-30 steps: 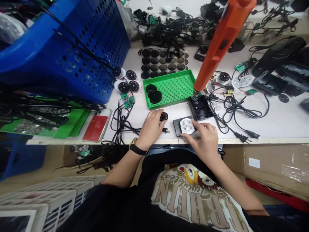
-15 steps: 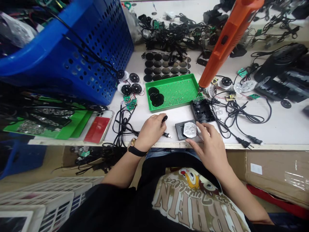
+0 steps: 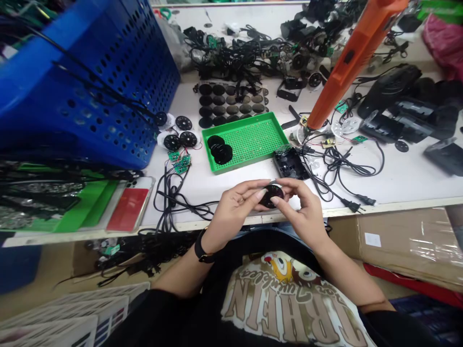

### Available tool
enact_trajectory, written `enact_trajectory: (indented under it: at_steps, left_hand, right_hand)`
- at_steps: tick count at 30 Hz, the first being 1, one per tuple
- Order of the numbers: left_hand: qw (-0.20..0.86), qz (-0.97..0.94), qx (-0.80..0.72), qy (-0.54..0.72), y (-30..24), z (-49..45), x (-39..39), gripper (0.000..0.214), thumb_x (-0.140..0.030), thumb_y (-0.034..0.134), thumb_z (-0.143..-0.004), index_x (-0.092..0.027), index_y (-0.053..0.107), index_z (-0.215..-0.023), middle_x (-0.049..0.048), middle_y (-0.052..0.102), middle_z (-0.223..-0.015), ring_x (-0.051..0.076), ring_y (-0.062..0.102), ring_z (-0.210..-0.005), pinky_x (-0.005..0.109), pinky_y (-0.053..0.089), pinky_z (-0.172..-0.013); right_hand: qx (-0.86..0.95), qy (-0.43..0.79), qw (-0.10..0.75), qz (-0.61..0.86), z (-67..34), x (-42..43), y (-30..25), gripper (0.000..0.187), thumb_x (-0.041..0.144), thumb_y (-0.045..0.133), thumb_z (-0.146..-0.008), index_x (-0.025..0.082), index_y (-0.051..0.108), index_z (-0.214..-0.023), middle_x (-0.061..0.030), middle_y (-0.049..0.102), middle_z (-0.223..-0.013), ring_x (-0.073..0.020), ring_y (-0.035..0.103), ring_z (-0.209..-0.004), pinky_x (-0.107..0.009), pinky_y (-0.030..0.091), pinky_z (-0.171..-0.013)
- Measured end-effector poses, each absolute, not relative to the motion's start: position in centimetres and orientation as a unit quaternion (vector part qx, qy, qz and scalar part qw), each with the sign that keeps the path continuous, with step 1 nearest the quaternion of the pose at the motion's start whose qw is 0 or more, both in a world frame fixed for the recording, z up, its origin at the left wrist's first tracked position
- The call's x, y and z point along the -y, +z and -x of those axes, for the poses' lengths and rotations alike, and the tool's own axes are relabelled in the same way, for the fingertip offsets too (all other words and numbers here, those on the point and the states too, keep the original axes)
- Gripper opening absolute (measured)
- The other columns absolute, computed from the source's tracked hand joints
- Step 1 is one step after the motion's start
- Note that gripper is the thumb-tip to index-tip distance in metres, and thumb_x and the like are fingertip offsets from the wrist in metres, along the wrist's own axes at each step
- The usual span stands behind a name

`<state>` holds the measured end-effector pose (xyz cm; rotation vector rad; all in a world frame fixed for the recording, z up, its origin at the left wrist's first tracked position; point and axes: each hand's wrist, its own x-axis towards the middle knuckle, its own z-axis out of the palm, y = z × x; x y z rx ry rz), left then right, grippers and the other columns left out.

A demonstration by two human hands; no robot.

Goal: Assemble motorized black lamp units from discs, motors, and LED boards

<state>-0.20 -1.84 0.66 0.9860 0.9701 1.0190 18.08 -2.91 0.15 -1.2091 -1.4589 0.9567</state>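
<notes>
My left hand (image 3: 235, 207) and my right hand (image 3: 304, 205) meet over the table's front edge. Between their thumbs and fingertips they grip a black round disc (image 3: 272, 196), face up. Something pale shows at its upper edge, mostly hidden by the fingers. Just beyond the hands is an open black plastic housing (image 3: 290, 164). The shallow green tray (image 3: 249, 164) lies further off, with several plain black discs (image 3: 221, 152) at its left end and tiny parts scattered over its perforated floor.
An orange electric screwdriver (image 3: 338, 72) hangs down at the tray's right. A large blue basket (image 3: 119, 96) stands at left. Black discs with holes (image 3: 188, 139), green circuit boards (image 3: 181, 164) and cables (image 3: 173, 197) lie left of the tray. More plugs and cords (image 3: 350, 205) lie at right.
My right hand has left the spot where it held a white octagonal lens piece over a dark rectangular block. My left hand has moved right to join it on the black disc. The view has shifted.
</notes>
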Motion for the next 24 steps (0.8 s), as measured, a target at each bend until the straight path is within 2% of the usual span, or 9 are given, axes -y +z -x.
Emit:
enact_trajectory:
  at_steps: [3,7,9,12,14,16,18,21,24]
  left_hand:
    - [0.674,-0.425,-0.41,0.444,0.6,0.0,1.8,0.034,-0.04,0.075,-0.093,-0.019,0.076,-0.12,0.0097,0.081,-0.112,0.023,0.079,-0.1,0.033,0.07,-0.079]
    - [0.685,-0.402,-0.403,0.455,0.5,-0.1,1.5,0.033,-0.043,0.074,-0.094,-0.018,0.075,-0.117,0.0091,0.081,-0.103,0.019,0.078,-0.088,0.031,0.068,-0.078]
    - [0.68,-0.407,-0.402,0.458,0.4,-0.2,1.6,0.031,-0.044,0.074,-0.094,-0.017,0.075,-0.109,0.008,0.08,-0.097,0.018,0.078,-0.083,0.03,0.068,-0.074]
    - [0.685,-0.43,-0.406,0.425,0.3,-0.5,2.0,0.031,-0.047,0.076,-0.091,-0.017,0.071,-0.098,0.0037,0.077,-0.079,0.016,0.075,-0.069,0.03,0.067,-0.068]
    - [0.646,-0.482,-0.425,0.411,0.2,-0.8,2.3,0.027,-0.044,0.077,-0.091,-0.018,0.068,-0.093,0.0018,0.074,-0.072,0.016,0.073,-0.062,0.03,0.065,-0.063]
    - [0.506,-0.588,-0.446,0.446,0.0,-0.8,2.4,0.015,-0.033,0.075,-0.093,-0.019,0.071,-0.092,0.0029,0.076,-0.079,0.016,0.074,-0.068,0.03,0.064,-0.066]
    - [0.277,-0.707,-0.43,0.488,-0.3,-0.6,2.3,0.005,-0.019,0.073,-0.093,-0.022,0.075,-0.097,0.0048,0.078,-0.092,0.017,0.075,-0.082,0.031,0.063,-0.075]
    - [0.006,-0.808,-0.352,0.473,-0.7,0.2,2.1,0.035,-0.007,0.072,-0.089,-0.028,0.076,-0.117,0.0049,0.078,-0.098,0.018,0.071,-0.088,0.032,0.06,-0.078]
    - [-0.067,-0.83,-0.324,0.449,-0.9,0.5,1.9,0.048,-0.007,0.072,-0.089,-0.029,0.071,-0.132,0.0031,0.075,-0.089,0.019,0.068,-0.082,0.031,0.058,-0.072]
  right_hand:
    - [0.537,0.458,0.496,0.506,-18.5,2.7,-0.2,0.02,0.033,0.076,-0.089,0.024,0.074,-0.107,0.0016,0.069,-0.08,-0.0144,0.062,-0.074,-0.029,0.054,-0.074]
    - [0.474,0.496,0.506,0.523,-18.8,2.5,-0.4,0.022,0.039,0.077,-0.087,0.023,0.075,-0.103,0.001,0.071,-0.078,-0.0144,0.063,-0.07,-0.028,0.053,-0.068]
    - [0.467,0.487,0.519,0.524,-18.8,2.5,-0.4,0.021,0.039,0.078,-0.087,0.023,0.075,-0.101,0.0019,0.07,-0.074,-0.0134,0.061,-0.066,-0.027,0.051,-0.064]
    - [0.48,0.448,0.537,0.529,-18.6,2.7,-0.4,0.019,0.038,0.078,-0.088,0.023,0.075,-0.099,0.0026,0.071,-0.072,-0.0132,0.062,-0.065,-0.028,0.053,-0.068]
    - [0.493,0.424,0.54,0.535,-18.6,2.9,-0.4,0.02,0.04,0.076,-0.09,0.023,0.075,-0.102,0.0019,0.072,-0.073,-0.0141,0.063,-0.065,-0.03,0.055,-0.07]
    - [0.497,0.423,0.543,0.528,-18.8,3.1,-0.5,0.025,0.045,0.07,-0.096,0.024,0.074,-0.108,-0.0007,0.075,-0.081,-0.0159,0.067,-0.07,-0.032,0.057,-0.073]
    - [0.496,0.446,0.541,0.511,-19.0,3.1,-0.4,0.031,0.051,0.062,-0.099,0.024,0.072,-0.112,-0.0033,0.076,-0.09,-0.0172,0.069,-0.077,-0.033,0.059,-0.074]
    - [0.49,0.513,0.509,0.488,-19.4,3.0,-0.1,0.035,0.054,0.067,-0.095,0.023,0.072,-0.111,-0.0008,0.071,-0.084,-0.015,0.065,-0.073,-0.028,0.057,-0.065]
    - [0.466,0.563,0.494,0.472,-19.5,2.9,0.3,0.033,0.048,0.078,-0.087,0.023,0.072,-0.108,0.0045,0.059,-0.07,-0.0111,0.056,-0.059,-0.023,0.05,-0.053]
